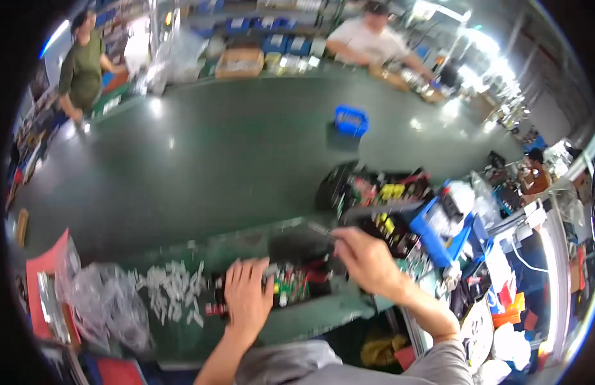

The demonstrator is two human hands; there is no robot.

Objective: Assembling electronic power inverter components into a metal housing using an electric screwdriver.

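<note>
Circuit board [291,282], green with red and black parts, lies flat at the near edge of the green table [214,160], its long axis running left to right across the person's front. Left hand [248,296] rests on the board's left end, palm down, fingers spread and pressing, pinning it rather than gripping. Right hand [365,256] sits just beyond the board's right end, fingers pinched narrow on a thin metal tool [323,230] whose tip points up and left, away from the board; tool type too blurred to tell. So the board lies below and left of the right fingers, directly under the left. Heap of small white parts [175,292] lies just left of the board, clear plastic bag [102,301] beyond. Stack of similar boards [374,192] and a blue bin [438,231] stand to the right. Two other people work at the far side.
</note>
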